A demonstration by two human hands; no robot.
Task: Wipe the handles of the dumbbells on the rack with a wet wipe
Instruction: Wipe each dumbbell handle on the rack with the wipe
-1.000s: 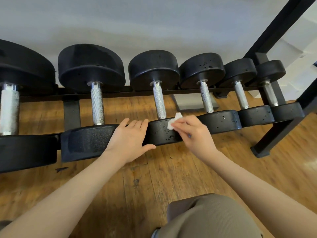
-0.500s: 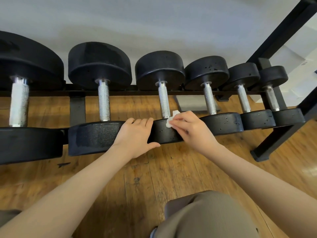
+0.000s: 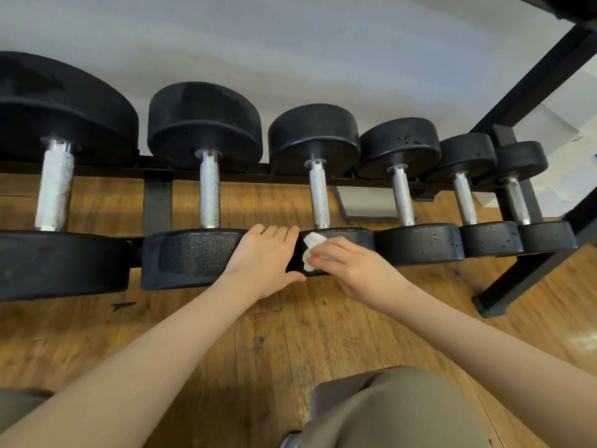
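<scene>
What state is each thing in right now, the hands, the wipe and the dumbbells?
left hand: open, resting flat on the near dumbbell heads
right hand: pinching the wipe
wet wipe: crumpled, pressed on the third dumbbell's near head
dumbbells: six in view, lying across the rack

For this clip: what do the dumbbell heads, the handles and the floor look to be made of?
Heads: matte black, pebbled and chipped, probably rubber or coated iron.
Handles: silvery metal with cross-hatched knurling, likely chromed steel.
Floor: glossy brown planks with visible grain and seams, apparently varnished wood.
</scene>
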